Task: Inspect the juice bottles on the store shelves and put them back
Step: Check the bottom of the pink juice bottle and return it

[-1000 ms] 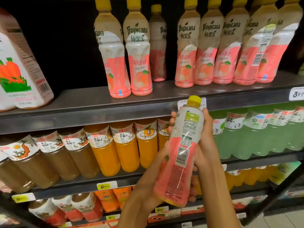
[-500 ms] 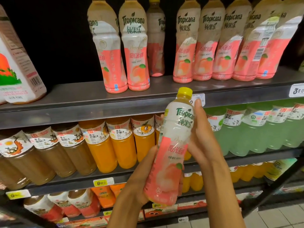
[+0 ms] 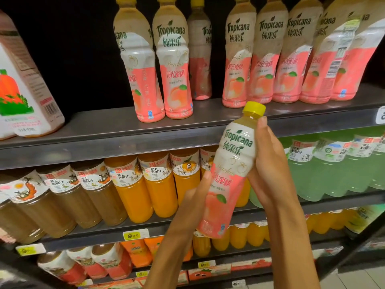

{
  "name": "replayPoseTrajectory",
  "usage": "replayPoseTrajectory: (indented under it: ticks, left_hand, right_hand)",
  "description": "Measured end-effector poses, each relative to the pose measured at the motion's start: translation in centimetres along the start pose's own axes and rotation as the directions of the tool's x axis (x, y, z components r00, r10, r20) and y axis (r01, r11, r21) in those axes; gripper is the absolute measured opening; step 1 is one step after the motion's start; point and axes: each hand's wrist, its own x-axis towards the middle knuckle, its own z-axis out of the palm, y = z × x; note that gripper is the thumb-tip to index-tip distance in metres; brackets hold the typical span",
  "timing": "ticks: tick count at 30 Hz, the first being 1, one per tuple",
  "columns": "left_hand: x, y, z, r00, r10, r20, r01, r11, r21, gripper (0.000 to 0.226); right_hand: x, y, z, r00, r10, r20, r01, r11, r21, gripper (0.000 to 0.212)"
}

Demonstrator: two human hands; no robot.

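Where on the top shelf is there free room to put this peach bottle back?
The held peach bottle fits best in the bare gap on the top shelf between the two left bottles and the right row, before a set-back bottle. Between the carton and those two is also bare. The right row is crowded.

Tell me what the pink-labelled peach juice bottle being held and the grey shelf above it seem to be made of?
The pink-labelled peach juice bottle looks like clear plastic under a glossy shrink-wrap label: highlights glint on the film, and juice shows through below the yellow screw cap, probably plastic too. The grey shelf looks like painted metal, with a dull matt sheen and a thin straight edge.
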Motion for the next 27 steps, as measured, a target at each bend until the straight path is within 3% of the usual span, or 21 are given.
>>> replayPoseTrajectory:
  ticks: [3,7,11,15,17,22,27]
  left_hand:
    - [0.2,-0.3,0.0,1.0,-0.026,0.001,0.026,0.989,-0.144,0.069]
    - [0.0,-0.7,-0.6,0.985,-0.077,0.153,0.117,0.955,-0.273,0.067]
    - [0.3,-0.7,-0.3,0.982,-0.106,0.159,0.13,0.98,-0.15,0.068]
    - [0.4,0.0,0.1,0.995,-0.056,0.086,0.056,0.998,0.003,0.062]
    - [0.5,0.0,0.4,0.994,-0.069,0.084,0.068,0.998,0.011,0.071]
    - [1.0,-0.9,0.2,0.986,-0.131,0.106,0.153,0.96,-0.234,0.071]
    - [0.3,-0.9,-0.7,0.921,-0.062,0.385,0.262,0.831,-0.491,0.055]
  right_hand:
    - [0.1,-0.1,0.1,0.999,0.01,0.038,-0.01,1.0,-0.007,0.063]
    - [0.2,0.7,0.3,0.997,0.074,0.029,-0.077,0.993,0.088,0.063]
    - [0.3,1.2,-0.2,0.994,0.111,-0.001,-0.11,0.983,0.149,0.062]
    - [0.3,1.1,-0.5,0.999,0.036,-0.022,-0.036,0.999,-0.005,0.062]
    - [0.3,1.1,-0.5,1.0,0.016,-0.014,-0.017,0.997,-0.072,0.059]
    - [0.1,0.8,-0.4,0.998,0.037,0.054,-0.034,0.998,-0.058,0.064]
    - [0.3,1.6,0.1,0.993,0.115,0.036,-0.119,0.982,0.146,0.061]
